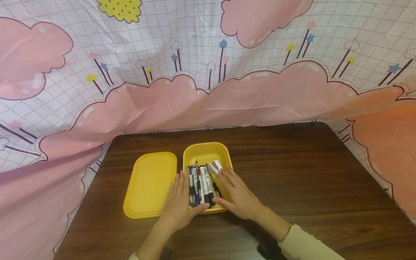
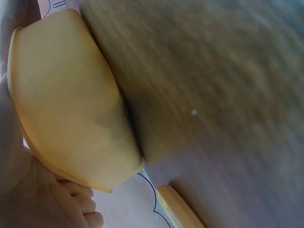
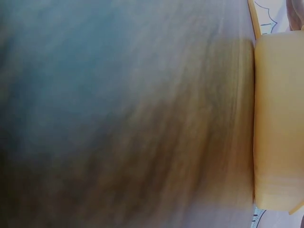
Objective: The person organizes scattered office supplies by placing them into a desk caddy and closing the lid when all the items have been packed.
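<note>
A yellow plastic box (image 1: 208,153) stands uncovered between both hands, and its outer wall fills part of each wrist view. Inside lie several pens and markers (image 1: 203,184), side by side, with black, blue and red parts. Two small white pieces (image 1: 214,167) lean near the box's right side. My left hand (image 1: 177,204) rests along the left rim, fingers straight and thumb reaching over the front edge. My right hand (image 1: 242,198) lies at the right rim, fingers extended beside the white pieces, thumb toward the front markers. Neither hand grips anything.
Left of the box, a yellow lid (image 1: 150,184) lies flat on the dark wooden table (image 1: 299,169). A patterned pink and white cloth (image 1: 208,104) hangs behind and beside the table. Something dark (image 1: 269,249) sits near the front edge by the right sleeve (image 1: 303,243).
</note>
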Tool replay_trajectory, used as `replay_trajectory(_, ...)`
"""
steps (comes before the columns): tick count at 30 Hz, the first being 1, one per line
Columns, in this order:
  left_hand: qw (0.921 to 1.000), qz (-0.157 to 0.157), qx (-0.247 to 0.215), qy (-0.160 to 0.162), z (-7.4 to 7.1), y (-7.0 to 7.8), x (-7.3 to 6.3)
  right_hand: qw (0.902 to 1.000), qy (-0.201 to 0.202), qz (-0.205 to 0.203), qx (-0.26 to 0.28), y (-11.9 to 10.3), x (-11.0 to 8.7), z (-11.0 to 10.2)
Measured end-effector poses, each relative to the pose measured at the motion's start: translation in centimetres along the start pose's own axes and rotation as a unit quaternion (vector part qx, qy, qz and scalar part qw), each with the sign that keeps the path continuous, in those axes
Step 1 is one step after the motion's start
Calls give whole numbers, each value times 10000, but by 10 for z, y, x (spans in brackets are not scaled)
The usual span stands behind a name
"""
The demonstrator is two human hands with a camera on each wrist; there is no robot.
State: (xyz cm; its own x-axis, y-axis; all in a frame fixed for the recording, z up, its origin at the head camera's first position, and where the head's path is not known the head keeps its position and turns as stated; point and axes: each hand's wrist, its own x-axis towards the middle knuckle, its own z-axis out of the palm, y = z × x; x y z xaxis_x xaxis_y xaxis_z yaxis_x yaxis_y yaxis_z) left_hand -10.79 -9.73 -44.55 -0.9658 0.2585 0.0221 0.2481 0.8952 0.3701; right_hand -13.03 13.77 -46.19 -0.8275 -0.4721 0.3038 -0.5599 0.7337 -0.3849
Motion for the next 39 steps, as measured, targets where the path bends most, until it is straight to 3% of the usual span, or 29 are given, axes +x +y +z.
replay_trajectory(23,10000,19,-30,-7,0,0,1,9968,-423,679,-65,-6,-2,-5)
replay_trajectory(39,9997,-23,-231,-85,-3,-1,0,9965,-430,718,-95,-5,-3,-3)
